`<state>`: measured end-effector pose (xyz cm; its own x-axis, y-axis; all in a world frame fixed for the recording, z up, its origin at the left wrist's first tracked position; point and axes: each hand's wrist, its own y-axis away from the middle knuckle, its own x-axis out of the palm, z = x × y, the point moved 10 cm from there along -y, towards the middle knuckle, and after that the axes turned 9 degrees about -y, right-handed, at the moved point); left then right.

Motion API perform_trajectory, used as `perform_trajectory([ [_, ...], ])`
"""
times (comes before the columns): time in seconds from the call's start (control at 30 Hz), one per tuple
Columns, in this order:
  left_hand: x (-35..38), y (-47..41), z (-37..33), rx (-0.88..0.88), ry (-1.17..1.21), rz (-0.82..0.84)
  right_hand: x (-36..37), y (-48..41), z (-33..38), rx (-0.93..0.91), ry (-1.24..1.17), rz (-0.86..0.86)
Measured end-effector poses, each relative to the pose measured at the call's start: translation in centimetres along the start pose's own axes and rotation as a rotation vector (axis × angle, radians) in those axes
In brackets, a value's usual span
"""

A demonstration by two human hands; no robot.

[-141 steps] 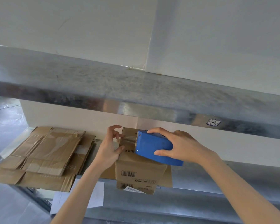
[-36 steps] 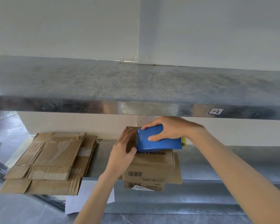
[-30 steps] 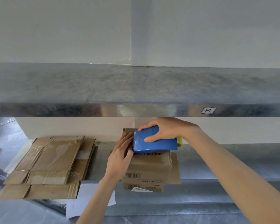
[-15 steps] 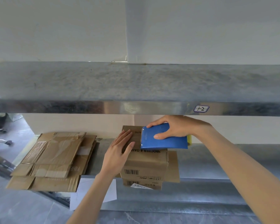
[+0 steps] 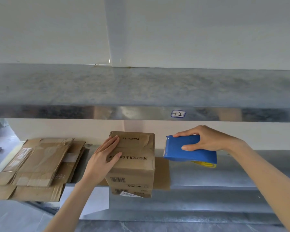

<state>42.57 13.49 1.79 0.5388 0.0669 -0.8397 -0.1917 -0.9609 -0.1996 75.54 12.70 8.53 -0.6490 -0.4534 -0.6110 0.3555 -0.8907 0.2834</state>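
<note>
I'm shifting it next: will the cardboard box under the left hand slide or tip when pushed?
Likely slides: the cardboard box rests on a flat cardboard sheet. Squat and wide, so tipping seems unlikely. Its creased top suggests soft walls that may dent.

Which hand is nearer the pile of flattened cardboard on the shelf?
Left. The left hand rests flat on the cardboard box, just right of the flattened pile without touching it. The right hand grips the blue tape dispenser on the box's other side.

Head-worn view, close, toward shelf [image 5: 208,176]
</note>
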Motion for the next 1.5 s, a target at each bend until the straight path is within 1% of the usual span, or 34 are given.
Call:
perform_trajectory([
  [0.27, 0.1, 0.1, 0.1, -0.02, 0.062, -0.044, 1.4, -1.8, 0.0, -0.024, 0.037, -0.01],
  [0.43, 0.1, 0.1, 0.1, -0.014, 0.095, -0.062, 2.1, -3.0, 1.3, -0.041, 0.121, -0.056],
  [0.57, 0.2, 0.1, -0.2, -0.005, 0.144, -0.057, 2.2, -3.4, 2.4, -0.04, 0.244, -0.11],
  [0.67, 0.3, 0.1, -0.3, -0.008, 0.172, -0.048, 4.8, -5.1, 2.2, -0.034, 0.503, -0.103],
  [0.73, 0.3, 0.2, -0.3, -0.005, 0.182, -0.046, 6.5, -6.1, 1.1, -0.017, 0.565, -0.118],
  [0.77, 0.2, 0.2, -0.3, -0.006, 0.186, -0.049, 6.8, -6.2, 0.2, -0.012, 0.552, -0.148],
  [0.83, 0.1, 0.1, -0.3, -0.005, 0.18, -0.051, 6.0, -6.0, -2.2, 0.014, 0.503, -0.27],
  [0.93, 0.0, 0.1, -0.4, -0.002, 0.174, -0.055, 4.6, -4.6, -6.9, 0.124, 0.464, -0.47],
  [1.07, 0.1, 0.1, -0.3, 0.002, 0.177, -0.053, 5.6, -2.7, -12.1, 0.275, 0.391, -0.606],
  [1.13, 0.1, 0.1, -0.3, -0.003, 0.178, -0.053, 6.4, -2.2, -13.5, 0.302, 0.373, -0.63],
  [1.3, 0.1, 0.1, -0.5, 0.006, 0.186, -0.05, 7.7, -2.6, -14.4, 0.317, 0.317, -0.628],
  [1.43, 0.1, 0.1, -0.5, -0.001, 0.19, -0.052, 8.7, -2.7, -14.5, 0.241, 0.249, -0.595],
  [1.5, 0.1, 0.1, -0.4, -0.003, 0.182, -0.051, 8.9, -2.6, -14.2, 0.226, 0.295, -0.588],
])
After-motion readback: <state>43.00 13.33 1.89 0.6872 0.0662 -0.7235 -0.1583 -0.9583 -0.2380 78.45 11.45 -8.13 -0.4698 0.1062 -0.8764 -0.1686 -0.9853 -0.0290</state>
